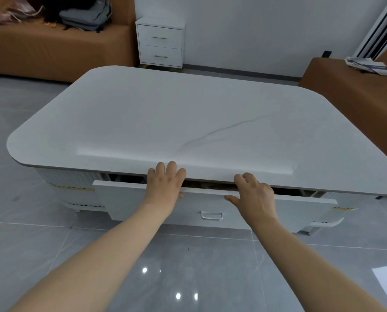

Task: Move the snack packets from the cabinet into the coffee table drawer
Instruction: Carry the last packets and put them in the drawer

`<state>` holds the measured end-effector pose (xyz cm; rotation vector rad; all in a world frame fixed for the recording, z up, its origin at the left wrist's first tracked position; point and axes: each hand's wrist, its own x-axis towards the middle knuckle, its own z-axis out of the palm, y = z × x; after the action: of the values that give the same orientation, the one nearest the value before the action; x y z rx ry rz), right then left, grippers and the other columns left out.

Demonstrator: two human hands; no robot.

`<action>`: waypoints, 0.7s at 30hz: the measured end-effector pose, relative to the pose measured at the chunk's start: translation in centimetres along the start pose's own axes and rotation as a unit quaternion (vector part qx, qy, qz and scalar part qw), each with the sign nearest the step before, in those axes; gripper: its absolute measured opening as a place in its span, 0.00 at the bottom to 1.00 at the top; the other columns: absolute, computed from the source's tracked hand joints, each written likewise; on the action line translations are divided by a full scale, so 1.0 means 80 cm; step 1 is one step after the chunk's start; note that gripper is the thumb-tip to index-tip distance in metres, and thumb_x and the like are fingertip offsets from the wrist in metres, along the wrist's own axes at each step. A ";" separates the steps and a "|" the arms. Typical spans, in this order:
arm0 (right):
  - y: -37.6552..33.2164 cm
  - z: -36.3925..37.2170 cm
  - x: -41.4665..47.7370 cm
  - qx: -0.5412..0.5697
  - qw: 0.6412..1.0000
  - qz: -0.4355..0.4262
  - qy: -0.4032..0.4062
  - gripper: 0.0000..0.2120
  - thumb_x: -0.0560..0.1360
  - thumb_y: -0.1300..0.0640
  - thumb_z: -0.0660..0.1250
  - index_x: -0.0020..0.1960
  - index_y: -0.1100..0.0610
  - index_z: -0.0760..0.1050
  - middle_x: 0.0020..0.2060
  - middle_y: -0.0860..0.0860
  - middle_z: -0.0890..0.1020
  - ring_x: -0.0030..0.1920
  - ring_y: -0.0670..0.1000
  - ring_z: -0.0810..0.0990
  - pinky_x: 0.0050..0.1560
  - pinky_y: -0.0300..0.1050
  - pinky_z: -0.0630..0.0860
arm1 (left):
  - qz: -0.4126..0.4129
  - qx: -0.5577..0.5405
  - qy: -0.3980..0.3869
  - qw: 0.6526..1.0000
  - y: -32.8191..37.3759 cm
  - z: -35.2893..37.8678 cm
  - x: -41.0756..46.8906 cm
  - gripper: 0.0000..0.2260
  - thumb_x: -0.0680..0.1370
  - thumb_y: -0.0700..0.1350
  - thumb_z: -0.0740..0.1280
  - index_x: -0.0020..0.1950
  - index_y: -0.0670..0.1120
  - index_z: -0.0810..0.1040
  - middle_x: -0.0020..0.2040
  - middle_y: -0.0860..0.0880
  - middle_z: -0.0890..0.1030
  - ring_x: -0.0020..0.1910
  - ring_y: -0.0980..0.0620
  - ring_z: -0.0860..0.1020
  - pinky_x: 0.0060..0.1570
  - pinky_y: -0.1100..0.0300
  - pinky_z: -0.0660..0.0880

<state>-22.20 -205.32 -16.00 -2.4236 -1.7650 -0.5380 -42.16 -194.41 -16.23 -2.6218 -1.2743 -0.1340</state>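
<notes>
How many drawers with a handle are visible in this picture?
3. Two are in the small white cabinet by the wall: upper drawer and lower drawer. The third is the coffee table drawer, slightly open under both hands. Others may be hidden.

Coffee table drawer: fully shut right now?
No. The drawer stands slightly out from the coffee table, a dark gap shows above its top edge, and both the left hand and right hand rest there.

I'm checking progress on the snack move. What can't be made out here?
- Drawer contents, head view: only a dark slit shows; the tabletop overhangs it.
- Left hand and right hand fingers: tips curl over the drawer's edge.
- Snack packets: none identifiable.
</notes>
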 end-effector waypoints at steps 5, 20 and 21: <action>-0.006 0.008 0.003 0.010 0.999 0.029 0.036 0.24 0.53 0.45 0.83 0.37 0.56 0.73 0.32 0.50 0.75 0.24 0.49 0.59 0.25 0.37 0.56 | -0.031 0.037 0.068 0.996 -0.004 0.018 0.005 0.28 0.56 0.57 0.80 0.49 0.45 0.79 0.41 0.47 0.73 0.36 0.47 0.69 0.34 0.56 0.64; 0.001 0.043 0.017 0.070 0.989 0.106 0.070 0.20 0.55 0.64 0.80 0.36 0.57 0.70 0.33 0.52 0.72 0.21 0.52 0.63 0.27 0.34 0.54 | -0.072 -0.097 0.145 0.982 0.000 0.040 0.023 0.19 0.56 0.44 0.82 0.39 0.43 0.76 0.38 0.46 0.71 0.35 0.45 0.71 0.37 0.55 0.67; 0.001 0.044 0.017 0.070 0.989 0.107 0.074 0.20 0.55 0.64 0.80 0.36 0.57 0.70 0.33 0.52 0.72 0.22 0.52 0.62 0.27 0.34 0.54 | -0.067 -0.101 0.143 0.982 -0.001 0.039 0.023 0.19 0.56 0.43 0.82 0.39 0.43 0.76 0.38 0.46 0.71 0.35 0.45 0.70 0.36 0.55 0.67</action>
<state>-20.97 -203.11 -18.79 -2.3701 -1.4145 -0.5358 -41.13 -192.20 -18.92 -2.5524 -1.3953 -0.6685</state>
